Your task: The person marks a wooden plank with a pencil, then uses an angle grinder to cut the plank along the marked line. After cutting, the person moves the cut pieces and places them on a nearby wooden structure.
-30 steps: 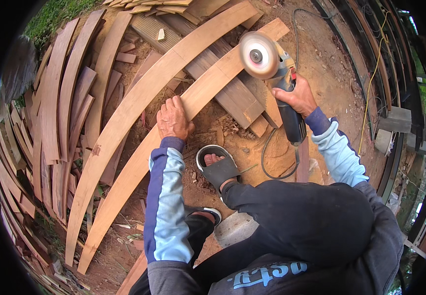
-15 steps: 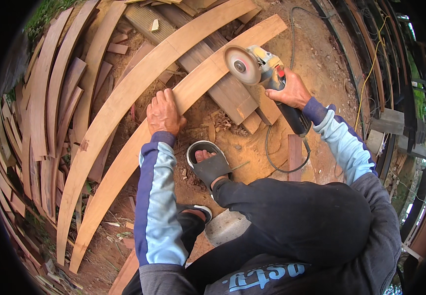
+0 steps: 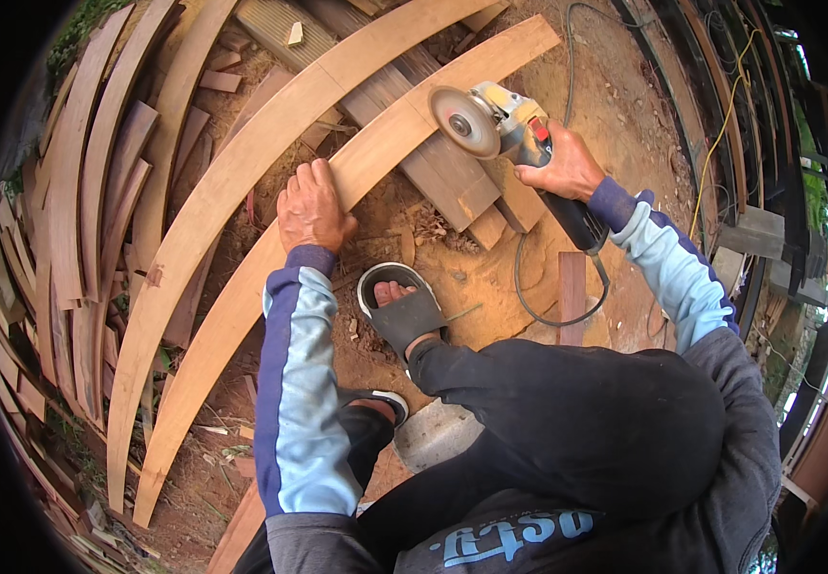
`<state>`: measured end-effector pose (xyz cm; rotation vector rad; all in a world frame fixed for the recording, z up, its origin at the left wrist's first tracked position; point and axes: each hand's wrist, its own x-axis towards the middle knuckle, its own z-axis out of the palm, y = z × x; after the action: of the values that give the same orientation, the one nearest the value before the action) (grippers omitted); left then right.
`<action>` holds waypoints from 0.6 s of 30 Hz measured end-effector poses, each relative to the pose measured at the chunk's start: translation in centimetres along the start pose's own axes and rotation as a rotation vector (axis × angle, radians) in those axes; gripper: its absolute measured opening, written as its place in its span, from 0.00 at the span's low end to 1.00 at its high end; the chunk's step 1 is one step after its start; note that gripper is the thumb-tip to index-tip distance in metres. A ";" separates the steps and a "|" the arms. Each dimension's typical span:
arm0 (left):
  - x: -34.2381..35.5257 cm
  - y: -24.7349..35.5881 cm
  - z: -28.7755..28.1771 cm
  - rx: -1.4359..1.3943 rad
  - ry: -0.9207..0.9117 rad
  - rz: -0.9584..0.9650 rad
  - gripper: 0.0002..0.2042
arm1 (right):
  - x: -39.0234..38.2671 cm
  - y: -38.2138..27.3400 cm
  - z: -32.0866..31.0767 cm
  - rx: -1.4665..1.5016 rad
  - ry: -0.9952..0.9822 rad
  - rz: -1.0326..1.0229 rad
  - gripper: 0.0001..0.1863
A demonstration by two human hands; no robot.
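Note:
My left hand (image 3: 316, 208) is closed over the edge of a curved wooden board (image 3: 385, 143), its fingers resting on the top face and its thumb tucked toward the near edge. In my right hand (image 3: 569, 169) is an angle grinder (image 3: 509, 110), gripped round its black body below the yellow head. The grinder's round disc (image 3: 463, 121) is at the near edge of the board's upper right part; whether it touches the wood I cannot tell. A second curved board (image 3: 232, 182) lies alongside, just beyond the first.
Thick planks (image 3: 442, 182) lie under the curved boards. Many curved offcuts (image 3: 79, 201) are heaped at the left. The grinder's cord (image 3: 548, 321) loops over the sandy ground. My sandalled foot (image 3: 401, 311) is close to the held board. Dark beams (image 3: 710, 105) line the right side.
The whole view has shifted slightly, with boards and hands appearing a little higher and further left. The grinder's disc has tilted slightly. Both hands keep their holds.

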<state>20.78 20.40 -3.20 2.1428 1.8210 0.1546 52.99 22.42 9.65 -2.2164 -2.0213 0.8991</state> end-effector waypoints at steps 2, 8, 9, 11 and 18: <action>0.0 0.1 0.0 -0.006 -0.003 -0.001 0.32 | 0.0 0.3 0.2 -0.003 0.011 -0.016 0.31; 0.1 0.0 0.2 0.010 -0.003 -0.001 0.32 | 0.1 0.0 0.2 -0.006 -0.029 0.009 0.32; 0.1 0.0 0.2 0.009 -0.004 -0.003 0.32 | 0.1 0.0 0.2 -0.014 -0.033 0.014 0.32; 0.1 0.0 0.2 0.005 -0.001 -0.001 0.32 | 0.2 0.0 0.2 -0.028 -0.041 0.025 0.32; 0.0 0.1 0.0 -0.012 0.006 0.004 0.32 | 0.6 1.3 0.7 -0.048 -0.022 -0.018 0.34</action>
<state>20.90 20.42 -3.21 2.1401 1.8148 0.1720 53.87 22.47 8.38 -2.2181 -2.0909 0.8862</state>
